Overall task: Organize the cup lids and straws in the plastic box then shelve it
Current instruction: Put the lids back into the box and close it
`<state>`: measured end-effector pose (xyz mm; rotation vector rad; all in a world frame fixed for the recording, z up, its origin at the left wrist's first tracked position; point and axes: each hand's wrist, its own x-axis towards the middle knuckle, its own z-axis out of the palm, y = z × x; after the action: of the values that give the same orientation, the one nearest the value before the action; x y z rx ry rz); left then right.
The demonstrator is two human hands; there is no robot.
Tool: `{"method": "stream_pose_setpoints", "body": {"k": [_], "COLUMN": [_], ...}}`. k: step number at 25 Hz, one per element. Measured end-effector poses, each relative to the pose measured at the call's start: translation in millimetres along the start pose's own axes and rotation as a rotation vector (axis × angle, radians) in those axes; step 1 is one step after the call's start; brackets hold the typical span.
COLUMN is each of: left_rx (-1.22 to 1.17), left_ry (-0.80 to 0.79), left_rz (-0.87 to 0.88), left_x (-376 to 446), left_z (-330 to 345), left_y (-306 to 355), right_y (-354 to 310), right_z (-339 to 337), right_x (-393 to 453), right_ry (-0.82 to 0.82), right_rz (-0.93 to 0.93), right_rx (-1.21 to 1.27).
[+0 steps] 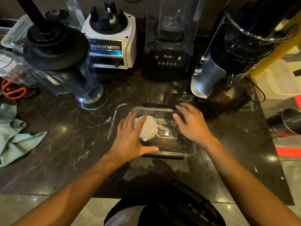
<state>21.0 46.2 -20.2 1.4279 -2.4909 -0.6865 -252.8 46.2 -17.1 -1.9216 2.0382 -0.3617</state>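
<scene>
A clear plastic box [192, 150] sits on the dark marble counter in front of me. Inside it a stack of white cup lids [149, 128] lies at the left, wrapped straws [169, 142] lie along the near side, and crinkled clear wrapping [167, 124] fills the right. My left hand [130, 137] is spread over the box's left edge with fingers against the lids and thumb along the near rim. My right hand [190, 121] hovers with fingers apart over the box's right side. One wrapped straw [114, 119] lies on the counter left of the box.
Behind the box stand a blender jug [65, 62], a white blender base [112, 41], a black blender [169, 46] and a coffee grinder [228, 54]. A green cloth [14, 134] and orange scissors [14, 92] lie at the left. Steel pitchers [288, 123] stand at the right.
</scene>
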Motion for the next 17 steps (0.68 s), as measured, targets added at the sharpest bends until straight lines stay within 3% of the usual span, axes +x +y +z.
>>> {"method": "stream_pose_setpoints", "body": {"k": [3,6,12,17], "left_rx": [0.207,0.254,0.231,0.306], "left_ry": [-0.151,-0.258,-0.174,-0.140], "left_rz": [0.167,0.191,0.230,0.252], "left_x": [7,10,5,8], "left_z": [12,22,31,37], "left_y": [10,18,9,8], "right_y": [-4,-3,-4,-5], "right_z": [-5,-8,-2,5], "right_x": [22,33,41,42], "right_ry": [-0.115,-0.193,-0.335,-0.312], "right_rz": [-0.024,-0.036,0.014,0.039], "right_rx": [-0.025,-0.028,-0.046,-0.041]}}
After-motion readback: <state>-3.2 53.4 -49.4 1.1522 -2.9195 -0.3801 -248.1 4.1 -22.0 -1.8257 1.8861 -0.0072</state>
